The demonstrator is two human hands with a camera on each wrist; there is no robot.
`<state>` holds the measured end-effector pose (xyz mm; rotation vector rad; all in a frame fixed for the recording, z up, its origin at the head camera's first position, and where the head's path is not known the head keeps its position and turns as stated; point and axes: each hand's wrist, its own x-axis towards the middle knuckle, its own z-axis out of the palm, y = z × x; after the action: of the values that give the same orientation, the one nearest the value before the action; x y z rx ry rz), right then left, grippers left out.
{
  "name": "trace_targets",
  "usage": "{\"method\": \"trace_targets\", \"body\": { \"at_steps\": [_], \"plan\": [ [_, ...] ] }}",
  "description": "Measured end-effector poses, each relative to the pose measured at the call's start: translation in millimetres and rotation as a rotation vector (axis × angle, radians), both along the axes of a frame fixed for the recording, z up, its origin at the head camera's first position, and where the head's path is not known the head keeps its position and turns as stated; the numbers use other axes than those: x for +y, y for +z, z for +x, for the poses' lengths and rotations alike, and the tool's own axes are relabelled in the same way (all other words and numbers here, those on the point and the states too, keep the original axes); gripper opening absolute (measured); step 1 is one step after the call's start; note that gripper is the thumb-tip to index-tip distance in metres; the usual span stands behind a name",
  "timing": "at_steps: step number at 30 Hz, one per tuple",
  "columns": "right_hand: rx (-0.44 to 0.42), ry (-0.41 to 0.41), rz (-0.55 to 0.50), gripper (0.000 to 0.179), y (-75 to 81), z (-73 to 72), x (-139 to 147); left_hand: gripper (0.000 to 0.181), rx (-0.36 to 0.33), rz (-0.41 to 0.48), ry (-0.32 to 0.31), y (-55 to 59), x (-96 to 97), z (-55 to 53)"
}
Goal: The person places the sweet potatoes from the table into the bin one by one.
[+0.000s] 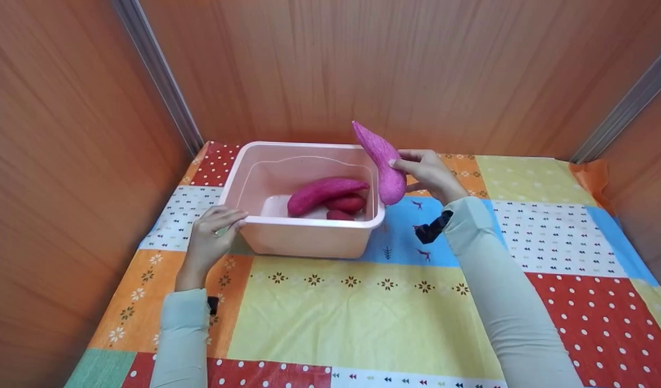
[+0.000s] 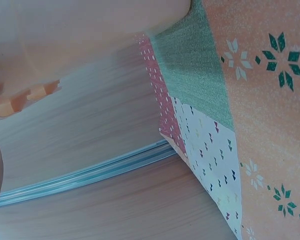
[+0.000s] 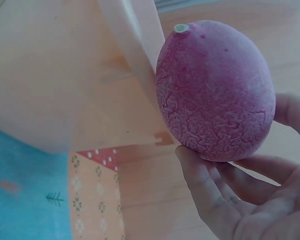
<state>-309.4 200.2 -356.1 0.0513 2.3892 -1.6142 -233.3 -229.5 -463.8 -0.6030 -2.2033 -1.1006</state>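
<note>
My right hand (image 1: pixel 430 172) grips a pink-purple sweet potato (image 1: pixel 387 170) at the right rim of a pale pink plastic tub (image 1: pixel 303 240). Its tapered end points up and left; the rounded end hangs low beside the rim. Seen from the right wrist, the sweet potato (image 3: pixel 215 95) has wrinkled skin and a pale stub, with thumb and fingers on opposite sides. My left hand (image 1: pixel 214 231) holds the tub's front left corner, fingers over the rim. Inside the tub lie a long magenta sweet potato (image 1: pixel 325 194) and, partly under it, rounder red pieces (image 1: pixel 347 203).
A patchwork-print cloth (image 1: pixel 357 318) covers the table under the tub. Wood-grain panels (image 1: pixel 319 70) enclose the back and both sides, with metal strips (image 1: pixel 163 75) at the corners. The tub stands close to the back panel.
</note>
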Motion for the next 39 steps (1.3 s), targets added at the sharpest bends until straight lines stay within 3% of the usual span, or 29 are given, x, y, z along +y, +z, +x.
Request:
{"method": "trace_targets", "body": {
  "at_steps": [10, 21, 39],
  "plan": [
    [0.028, 0.047, 0.05, 0.06, 7.4, -1.3, -11.6, 0.026, -0.019, 0.002, -0.005, 0.0, -0.7, 1.2],
    [0.036, 0.124, 0.1, 0.057, 15.5, -3.7, -29.4, 0.023, 0.014, 0.012, -0.002, -0.3, -1.3, 1.8],
    [0.027, 0.166, 0.068, 0.055, 24.6, -4.9, -55.7, 0.024, -0.011, -0.002, -0.013, 1.8, 0.3, 2.3]
  ]
}}
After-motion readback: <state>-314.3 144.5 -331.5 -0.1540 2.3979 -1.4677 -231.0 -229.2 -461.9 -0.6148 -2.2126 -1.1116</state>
